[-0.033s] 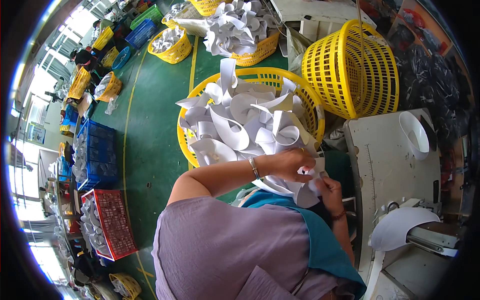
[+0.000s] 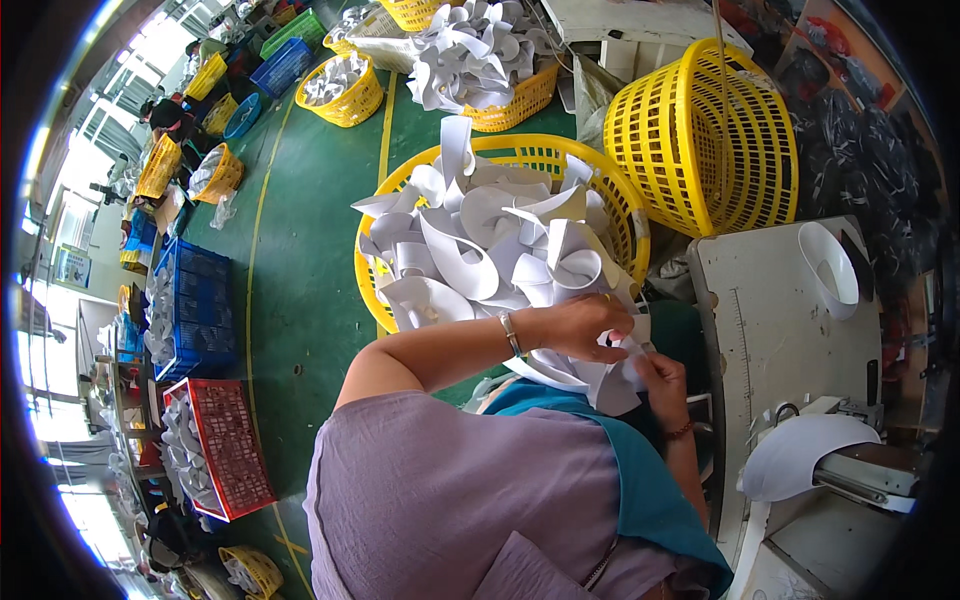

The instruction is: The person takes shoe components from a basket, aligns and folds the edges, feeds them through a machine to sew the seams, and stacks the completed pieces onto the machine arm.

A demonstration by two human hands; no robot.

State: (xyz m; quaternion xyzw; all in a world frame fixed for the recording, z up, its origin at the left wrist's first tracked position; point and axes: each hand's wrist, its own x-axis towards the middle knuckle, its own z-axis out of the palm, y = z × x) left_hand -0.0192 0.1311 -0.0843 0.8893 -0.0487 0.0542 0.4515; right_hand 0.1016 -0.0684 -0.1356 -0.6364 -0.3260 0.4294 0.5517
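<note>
Over my lap, my left hand, with a bracelet at the wrist, has its fingers curled together at the upper edge of a curved white fabric-like piece. My right hand pinches the same piece from the right side, close to the left fingertips. Anything small between the left fingers is hidden. Another curved white piece lies under my left wrist. Just beyond my hands, a large yellow basket is heaped with similar white pieces.
On my right stands a pale worktable with a white ring-shaped piece on it. A machine arm carries a white curved piece. Behind, a yellow basket lies tipped. Blue and red crates stand left.
My left hand has shifted very slightly to the right. The right hand and the white pieces look almost the same.
</note>
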